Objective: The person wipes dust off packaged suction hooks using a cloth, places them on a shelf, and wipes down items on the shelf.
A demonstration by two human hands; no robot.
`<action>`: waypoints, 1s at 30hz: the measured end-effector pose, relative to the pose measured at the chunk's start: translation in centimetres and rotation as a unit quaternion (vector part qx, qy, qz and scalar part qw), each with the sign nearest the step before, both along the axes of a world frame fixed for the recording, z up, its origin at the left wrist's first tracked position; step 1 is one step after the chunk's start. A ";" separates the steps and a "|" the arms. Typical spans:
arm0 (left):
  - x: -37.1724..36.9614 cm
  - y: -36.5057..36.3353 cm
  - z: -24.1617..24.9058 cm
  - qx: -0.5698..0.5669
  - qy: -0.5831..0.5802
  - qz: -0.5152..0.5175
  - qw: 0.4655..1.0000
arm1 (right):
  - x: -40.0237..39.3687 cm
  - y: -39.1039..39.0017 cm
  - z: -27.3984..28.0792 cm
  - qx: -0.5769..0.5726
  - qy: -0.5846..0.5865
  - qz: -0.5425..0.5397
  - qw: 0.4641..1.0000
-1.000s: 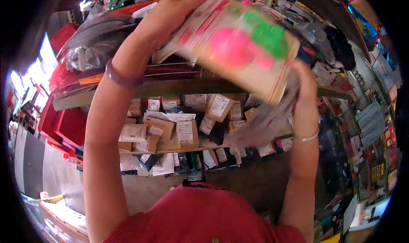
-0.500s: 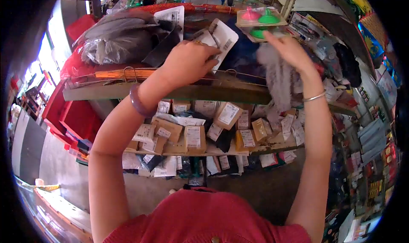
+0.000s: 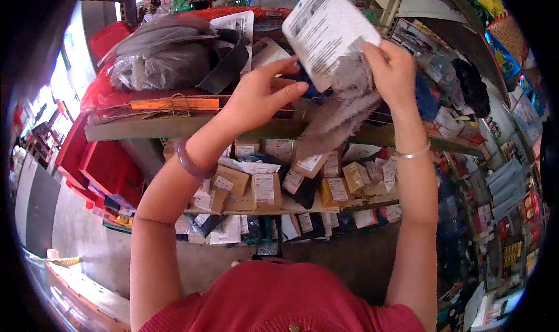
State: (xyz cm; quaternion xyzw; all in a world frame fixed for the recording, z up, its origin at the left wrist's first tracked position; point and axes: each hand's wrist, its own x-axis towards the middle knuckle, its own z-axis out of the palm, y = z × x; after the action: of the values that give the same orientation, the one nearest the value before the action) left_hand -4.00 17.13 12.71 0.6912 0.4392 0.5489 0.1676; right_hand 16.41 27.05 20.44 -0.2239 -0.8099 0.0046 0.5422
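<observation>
My right hand pinches a white printed card with rounded corners at its lower right edge. A crumpled, see-through grey plastic bag hangs from the same grip, slightly blurred. To the left of the card is my left hand, with its thumb and fingers apart and nothing between them. Behind that hand lie a dark flat band and another white printed card. A stack of grey plastic bags rests farther left on the upper shelf.
The upper shelf's front edge runs below my hands, with an orange strip along it. On the shelf beneath sit several labelled cardboard boxes and parcels. Red bins stand at the left, and crowded goods fill the right.
The white card has passed from my left hand to my right and is raised. The grey bag has swung left with my right hand. The pink and green funnels are now out of sight.
</observation>
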 end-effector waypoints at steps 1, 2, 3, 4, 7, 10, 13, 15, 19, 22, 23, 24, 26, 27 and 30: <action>0.7 -0.6 0.3 -0.005 -0.078 -0.043 0.996 | 0.6 -1.5 -0.1 0.096 -0.014 -0.028 0.995; 1.3 -0.9 0.7 -0.010 -0.155 -0.086 0.984 | 1.0 -3.0 -0.4 0.192 -0.027 -0.057 0.979; 2.0 -1.0 0.9 0.007 -0.233 -0.179 0.956 | 1.3 -4.4 -1.0 0.297 -0.074 -0.083 0.948; 2.7 -1.1 1.0 0.022 -0.308 -0.268 0.913 | 1.3 -5.7 -2.0 0.411 -0.120 -0.099 0.898; 5.0 -2.2 -0.2 0.020 -0.477 -0.306 0.824 | 1.3 -9.0 -6.4 0.460 -0.232 -0.106 0.851; 6.8 -2.5 -1.5 -0.038 -0.531 -0.242 0.811 | 2.1 -9.4 -8.5 0.322 -0.256 -0.012 0.911; 6.7 -1.7 -4.0 -0.043 -0.590 -0.281 0.756 | 4.5 -9.4 -7.9 0.077 -0.212 0.078 0.971; 6.7 -2.2 -5.0 -0.046 -0.600 -0.277 0.749 | 6.6 -8.9 -6.9 -0.088 -0.126 0.115 0.981; 8.2 -3.2 -6.4 -0.079 -0.583 -0.247 0.770 | 6.8 -8.5 -6.3 -0.032 0.058 0.033 0.997; 8.4 -4.0 -6.9 -0.095 -0.581 -0.265 0.763 | 5.7 -7.7 -10.2 0.076 -0.071 0.069 0.992; 8.1 -4.2 -7.1 -0.101 -0.572 -0.261 0.771 | 6.4 -6.9 -11.4 0.065 -0.080 0.083 0.991; 7.7 -4.3 -7.8 -0.128 -0.584 -0.240 0.765 | 6.8 -6.6 -11.8 0.054 -0.092 0.099 0.989; 8.1 -4.9 -8.5 -0.153 -0.531 -0.251 0.795 | 6.9 -6.0 -11.7 0.081 -0.104 0.053 0.990; 8.3 -5.0 -8.8 -0.168 -0.501 -0.259 0.809 | 7.0 -5.4 -11.3 0.094 -0.108 0.028 0.989; 8.8 -4.8 -8.8 -0.195 -0.494 -0.267 0.804 | 5.3 -4.3 -9.2 0.112 -0.070 0.044 0.990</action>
State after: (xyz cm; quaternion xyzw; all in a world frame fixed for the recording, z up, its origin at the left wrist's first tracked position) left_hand 4.82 12.38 3.93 0.3694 0.1935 0.6523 0.6329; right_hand 21.69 22.76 11.21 -0.1258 -0.8501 -0.0776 0.5054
